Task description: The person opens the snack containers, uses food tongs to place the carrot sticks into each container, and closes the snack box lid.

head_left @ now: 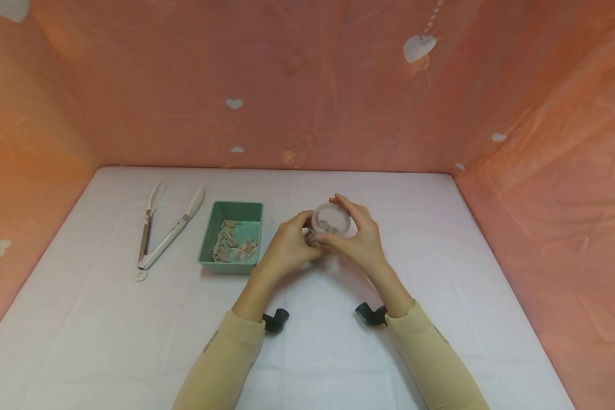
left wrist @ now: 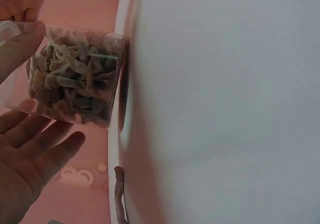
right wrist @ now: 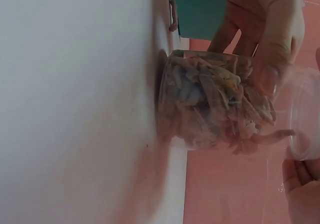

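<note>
A clear plastic jar (right wrist: 210,101) stands on the table, packed with brownish dried strips. My left hand (head_left: 289,242) grips its side, the thumb in front and the fingers behind. My right hand (head_left: 359,233) curls round the jar's translucent round top (head_left: 333,218). In the right wrist view, the right fingers touch that top's rim. I cannot tell whether the top is a lid or the jar's open mouth. Left of the jar sits a green rectangular box (head_left: 232,266) with more brownish strips (head_left: 228,242) along its bottom.
Spread metal tongs (head_left: 169,239) with pale tips lie left of the green box. One loose brown strip (left wrist: 119,191) lies low beside the jar. White cloth (head_left: 312,364) covers the table, with orange-pink sheets (head_left: 307,80) hanging at its back and sides.
</note>
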Motion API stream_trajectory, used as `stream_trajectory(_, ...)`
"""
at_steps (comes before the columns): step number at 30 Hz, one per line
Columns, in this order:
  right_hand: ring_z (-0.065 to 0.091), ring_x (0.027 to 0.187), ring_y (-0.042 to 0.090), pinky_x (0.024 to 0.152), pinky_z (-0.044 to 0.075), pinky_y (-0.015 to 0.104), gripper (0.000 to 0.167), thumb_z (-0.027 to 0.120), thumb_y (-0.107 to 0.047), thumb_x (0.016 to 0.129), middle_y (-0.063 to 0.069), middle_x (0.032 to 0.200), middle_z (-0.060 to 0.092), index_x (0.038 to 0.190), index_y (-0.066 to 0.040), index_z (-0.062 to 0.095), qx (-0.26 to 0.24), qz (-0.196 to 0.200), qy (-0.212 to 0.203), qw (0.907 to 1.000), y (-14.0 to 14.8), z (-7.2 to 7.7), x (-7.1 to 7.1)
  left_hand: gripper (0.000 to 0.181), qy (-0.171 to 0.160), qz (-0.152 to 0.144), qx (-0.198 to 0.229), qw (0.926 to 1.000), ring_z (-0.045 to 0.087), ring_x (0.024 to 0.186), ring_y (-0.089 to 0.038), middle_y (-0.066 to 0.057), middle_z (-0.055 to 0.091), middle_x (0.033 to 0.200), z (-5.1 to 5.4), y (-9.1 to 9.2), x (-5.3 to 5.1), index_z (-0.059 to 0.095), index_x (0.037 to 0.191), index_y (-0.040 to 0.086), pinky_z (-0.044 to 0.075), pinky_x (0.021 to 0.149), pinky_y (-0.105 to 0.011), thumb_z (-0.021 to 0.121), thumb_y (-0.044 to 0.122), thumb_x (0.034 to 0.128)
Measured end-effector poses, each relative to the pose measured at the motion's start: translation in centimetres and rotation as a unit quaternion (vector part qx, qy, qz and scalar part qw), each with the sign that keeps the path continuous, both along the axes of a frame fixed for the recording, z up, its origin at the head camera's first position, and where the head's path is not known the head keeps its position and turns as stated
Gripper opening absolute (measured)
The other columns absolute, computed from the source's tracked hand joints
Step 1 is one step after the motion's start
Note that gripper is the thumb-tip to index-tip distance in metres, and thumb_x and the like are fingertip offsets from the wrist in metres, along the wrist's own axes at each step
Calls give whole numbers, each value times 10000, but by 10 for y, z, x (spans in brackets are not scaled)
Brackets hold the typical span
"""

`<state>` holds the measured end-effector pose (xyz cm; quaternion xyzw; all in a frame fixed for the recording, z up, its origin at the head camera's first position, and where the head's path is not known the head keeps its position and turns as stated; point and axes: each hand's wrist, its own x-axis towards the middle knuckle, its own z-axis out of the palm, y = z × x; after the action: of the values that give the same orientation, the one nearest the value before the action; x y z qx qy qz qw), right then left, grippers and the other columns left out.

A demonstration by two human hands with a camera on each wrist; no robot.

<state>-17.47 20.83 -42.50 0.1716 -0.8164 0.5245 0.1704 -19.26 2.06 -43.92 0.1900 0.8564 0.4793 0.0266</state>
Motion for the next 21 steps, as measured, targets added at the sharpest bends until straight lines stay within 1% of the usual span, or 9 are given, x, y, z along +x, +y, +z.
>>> stream_trajectory(5,515,1328,248,1126,377,468,837,946,-68,737,74,1441,623,1486,-94,573,184,202,-128,9995,2,-3,1,812,-358,-104,59,9993,629,1273,-350,-160,670,1331,0,-3,1,521,1460,19,506,1040,-495,932,223,790)
stream_trajectory(7,506,1346,252,1131,377,482,808,938,-83,755,76,1458,609,1480,-102,582,229,253,-129,9993,1,-5,0,817,-445,-139,75,9989,623,1279,-363,-171,660,1345,-1,-4,0,503,1469,14,506,1042,-495,925,211,798)
stream_trajectory(11,491,1370,248,1143,370,490,791,934,-101,767,71,1472,598,1477,-117,587,260,242,-131,9993,1,-7,-2,837,-482,-228,81,9985,601,1306,-376,-182,639,1378,-3,-5,-2,468,1497,11,494,1054,-510,911,209,815)
stream_trajectory(15,485,1373,240,1126,384,493,781,925,-112,784,61,1480,590,1484,-127,579,396,278,-158,9987,0,-8,-5,873,-559,-177,19,9983,562,1348,-367,-172,596,1435,-3,-9,-2,440,1528,27,462,1085,-528,905,237,821)
stream_trajectory(18,483,1376,252,1103,404,498,719,876,-123,846,68,1496,577,1494,-112,565,515,278,-35,9983,1,-4,-9,895,-583,-14,-260,9980,512,1390,-383,-187,512,1521,5,-15,0,393,1565,37,437,1102,-549,875,274,849)
stream_trajectory(19,479,1384,259,1101,407,501,687,848,-148,878,73,1506,569,1500,-106,559,550,240,63,9982,3,-2,-10,887,-533,49,-331,9980,485,1413,-383,-193,481,1547,9,-18,0,382,1572,39,418,1119,-552,859,281,865)
stream_trajectory(21,461,1411,288,1122,389,525,633,779,-162,935,110,1531,543,1514,-83,536,633,104,278,9976,8,6,-14,867,-311,125,-423,9985,423,1461,-377,-198,418,1592,20,-25,2,354,1586,31,376,1158,-546,822,280,900)
